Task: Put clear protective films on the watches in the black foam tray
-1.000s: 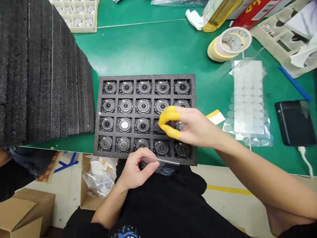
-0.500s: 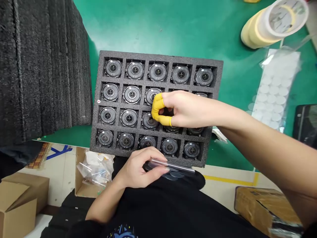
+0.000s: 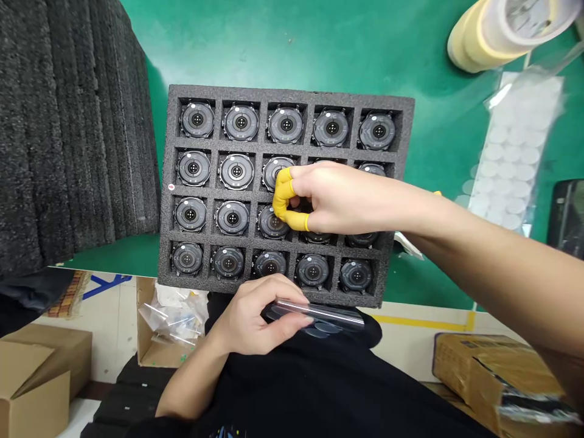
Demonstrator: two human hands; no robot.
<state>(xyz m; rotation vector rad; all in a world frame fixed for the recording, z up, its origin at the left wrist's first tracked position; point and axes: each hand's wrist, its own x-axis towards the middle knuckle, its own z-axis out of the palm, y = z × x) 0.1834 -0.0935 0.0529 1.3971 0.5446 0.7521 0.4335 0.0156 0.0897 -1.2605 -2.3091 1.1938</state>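
A black foam tray [image 3: 167,143] holds rows of round watch cases, backs facing up. My right hand [image 3: 326,194], with yellow finger cots on its fingertips, is closed over the middle of the tray. Its fingertips touch or hover just above a watch case [image 3: 268,226] in the third row; anything pinched between them is hidden. Below the tray's front edge, my left hand [image 3: 260,319] grips a clear plastic sheet [image 3: 342,317] between thumb and fingers. Round transparent film discs [image 3: 322,328] show on that sheet.
Stacked black foam trays [image 3: 77,134] rise at the left. Yellowish tape rolls [image 3: 479,42] and a bagged strip of white round stickers [image 3: 515,152] lie at right on the green table [image 3: 283,48]. Cardboard boxes [image 3: 515,377] and an open carton with plastic scraps [image 3: 146,347] are below.
The view has shifted slightly, with the tray appearing a little larger and further left. My right hand stays over the same watch case; the sheet in my left hand tilts slightly, showing more of its face.
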